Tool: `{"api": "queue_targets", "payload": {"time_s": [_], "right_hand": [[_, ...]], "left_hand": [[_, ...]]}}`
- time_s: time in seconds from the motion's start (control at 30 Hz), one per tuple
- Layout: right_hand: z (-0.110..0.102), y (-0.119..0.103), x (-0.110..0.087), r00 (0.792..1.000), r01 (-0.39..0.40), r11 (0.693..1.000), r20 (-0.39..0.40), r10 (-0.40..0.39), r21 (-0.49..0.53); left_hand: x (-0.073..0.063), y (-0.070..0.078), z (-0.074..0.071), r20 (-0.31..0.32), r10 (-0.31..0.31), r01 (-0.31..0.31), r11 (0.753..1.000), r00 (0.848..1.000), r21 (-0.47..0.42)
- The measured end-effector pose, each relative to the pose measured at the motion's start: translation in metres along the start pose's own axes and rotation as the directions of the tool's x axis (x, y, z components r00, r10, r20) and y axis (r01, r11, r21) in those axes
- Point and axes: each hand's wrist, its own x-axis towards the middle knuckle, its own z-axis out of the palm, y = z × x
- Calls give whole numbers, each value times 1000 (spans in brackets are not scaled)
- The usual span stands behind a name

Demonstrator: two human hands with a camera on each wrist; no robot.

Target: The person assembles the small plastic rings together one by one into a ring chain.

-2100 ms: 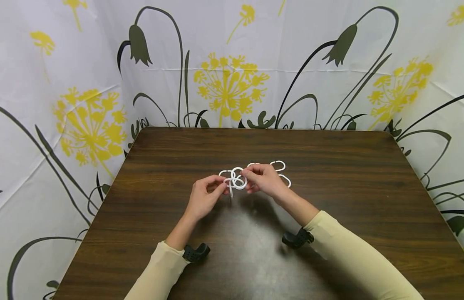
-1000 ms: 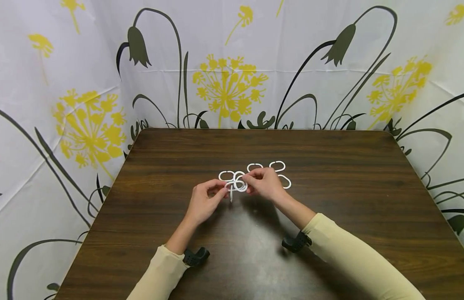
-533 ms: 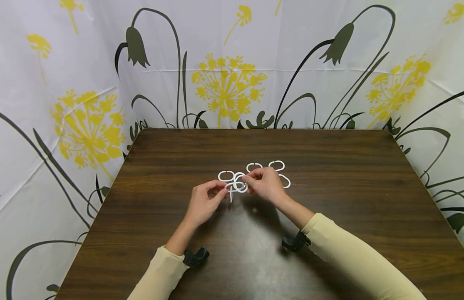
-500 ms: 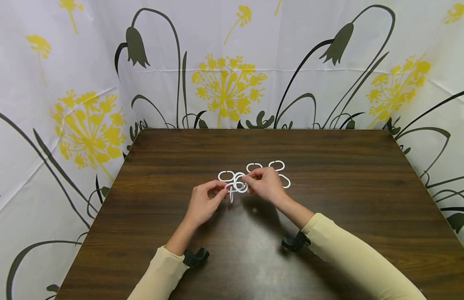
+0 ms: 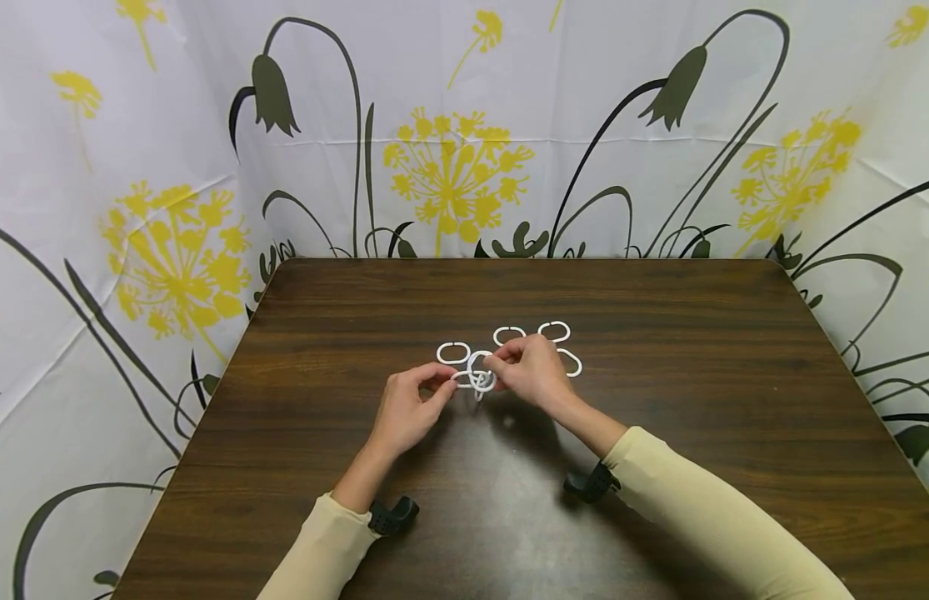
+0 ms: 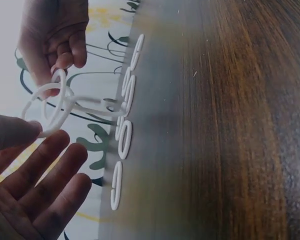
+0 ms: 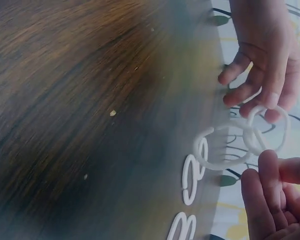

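Between thumb and fingertips, my left hand (image 5: pixel 410 408) pinches a white oval plastic curtain ring (image 5: pixel 461 386), held nearly flat. My right hand (image 5: pixel 535 371) pinches a second such ring (image 5: pixel 470 363), tilted up and crossing the first. From the pair hangs a third ring (image 7: pixel 217 167), its slit visible in the right wrist view. All three overlap where they meet. In the left wrist view, the other fingers (image 6: pixel 65 197) of my left hand are spread away from the rings. The right fingertips partly hide the second ring in the head view.
Several loose white rings lie flat on the dark wood table (image 5: pixel 344 308) behind the hands, among them one at left (image 5: pixel 438 353) and one at the far right (image 5: pixel 560 341). My right hand partly covers this group. A flower-printed curtain (image 5: pixel 322 167) stands behind the table.
The hanging ring has shifted right, from beside my left fingertips to below the ring in my right hand. Both hands have lowered slightly, still holding their rings.
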Motion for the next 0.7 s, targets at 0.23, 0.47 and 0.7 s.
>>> {"api": "queue_targets", "payload": {"time_s": [0.23,0.47,0.7], "right_hand": [[3,3,3,1000,3,995,7,-4,99],[4,8,8,999,-35,966,-8,39,257],[2,9,11,996,-79,891,5,86,447]], "left_hand": [[1,1,0,9,-41,41,998,999,-42],[0,0,1,36,-73,76,990,997,-116],[-1,-1,1,64,-109,117,985,992,-126]]}}
